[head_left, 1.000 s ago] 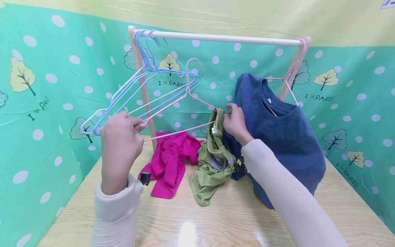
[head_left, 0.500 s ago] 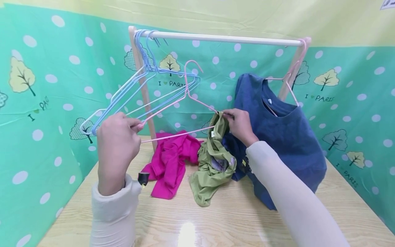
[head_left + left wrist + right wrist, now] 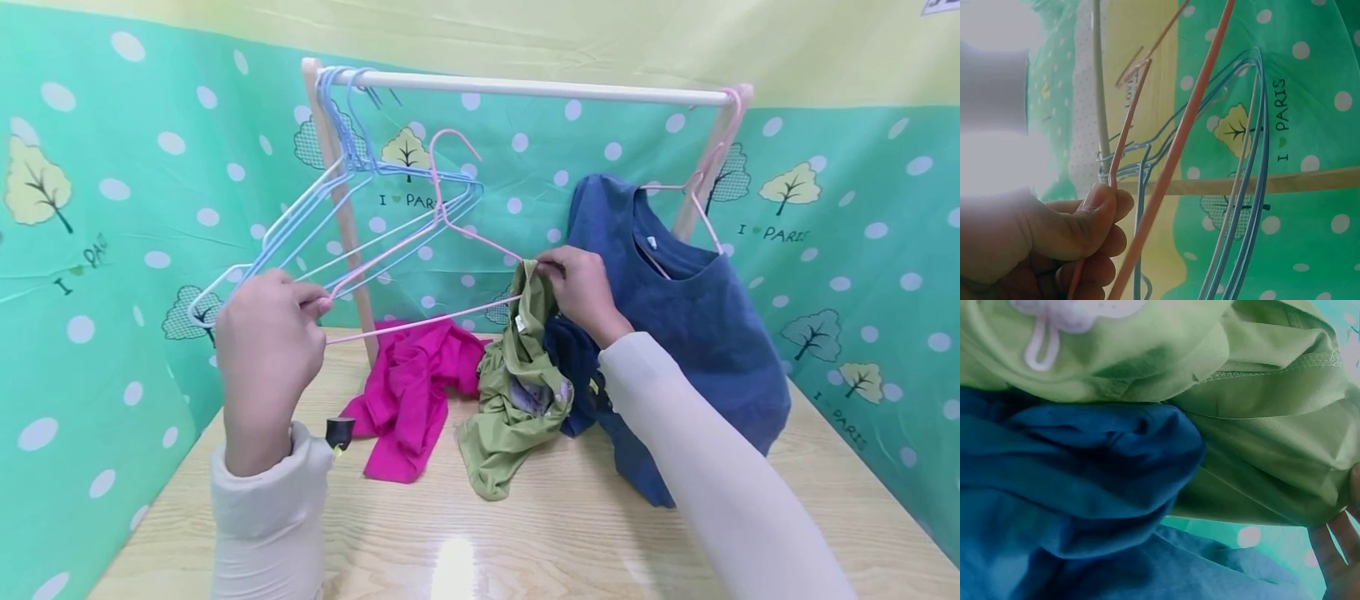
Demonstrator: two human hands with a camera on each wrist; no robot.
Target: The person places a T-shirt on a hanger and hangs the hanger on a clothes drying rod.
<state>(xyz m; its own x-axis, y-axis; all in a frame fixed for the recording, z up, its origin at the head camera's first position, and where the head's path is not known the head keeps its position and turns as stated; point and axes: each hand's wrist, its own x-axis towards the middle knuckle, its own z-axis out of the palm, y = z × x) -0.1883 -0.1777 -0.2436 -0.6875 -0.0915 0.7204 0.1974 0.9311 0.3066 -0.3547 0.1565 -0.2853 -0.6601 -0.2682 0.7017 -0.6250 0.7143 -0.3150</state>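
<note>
My left hand (image 3: 270, 350) pinches the left corner of a pink wire hanger (image 3: 427, 320), thumb on the wire. In the left wrist view this hand (image 3: 1066, 244) holds the pink wire (image 3: 1175, 150) near the bend. The hanger's right end runs into the raised edge of a green shirt (image 3: 498, 450) with a small white label. My right hand (image 3: 581, 287) pinches that edge by the hanger's right shoulder. In the right wrist view the green shirt (image 3: 1272, 444) shows a purple print, and the fingers (image 3: 1329, 550) appear at its edge. The hanger's right tip is hidden inside the cloth.
A white rod (image 3: 525, 86) on wooden posts carries several blue and white hangers (image 3: 292, 221) at left. On its right a navy shirt (image 3: 690, 350) hangs from a pink hanger. A magenta garment (image 3: 412, 375) lies on the wooden table (image 3: 390, 542), with dark blue cloth (image 3: 572, 358) beside the green shirt.
My right hand has come from beside the green shirt to pinch its upper edge. My left hand and the pink hanger have shifted a little left.
</note>
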